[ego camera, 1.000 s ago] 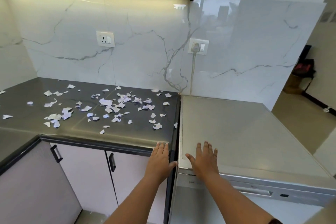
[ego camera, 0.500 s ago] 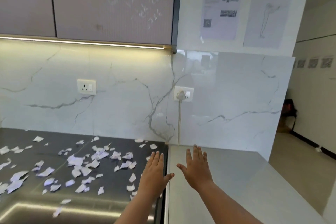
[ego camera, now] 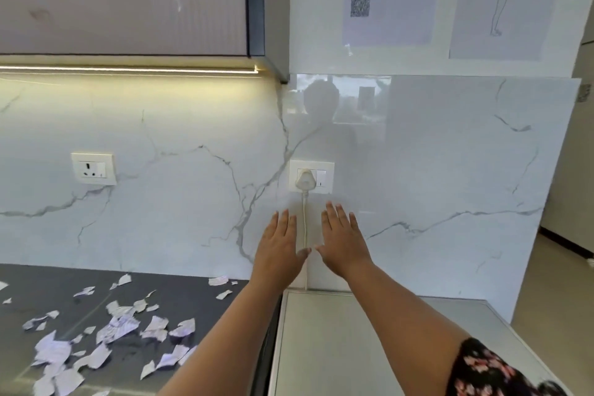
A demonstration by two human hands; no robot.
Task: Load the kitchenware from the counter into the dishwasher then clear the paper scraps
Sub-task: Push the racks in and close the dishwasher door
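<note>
Scraps of torn white paper lay strewn over the dark surface at lower left, loose and overlapping, none gathered. We judged the clearing not yet begun. We saw no kitchenware on the part of the surface in view. The pale grey top at lower right we took to be the dishwasher; its door was out of view, so we could not tell whether it stood open.

Our left hand and right hand were held out side by side before the marble wall, backs up, either side of the white cord. The fingers of both were straight and slightly spread, grasping nothing. We could not tell whether the tips touched the wall. With nothing under them to take, we read this as a show of empty hands and not a reach. A floral sleeve covered our right upper arm.

The cord hung from a plug in the wall socket, most likely feeding the dishwasher. A second socket further left was unused.

On writing: the cabinet bore a faint chalky scrawl, perhaps digits, which we could not read. One sheet on the wall carried a QR code and print too small to read. The drawing beside it showed a standing figure with arms held forward.
</note>
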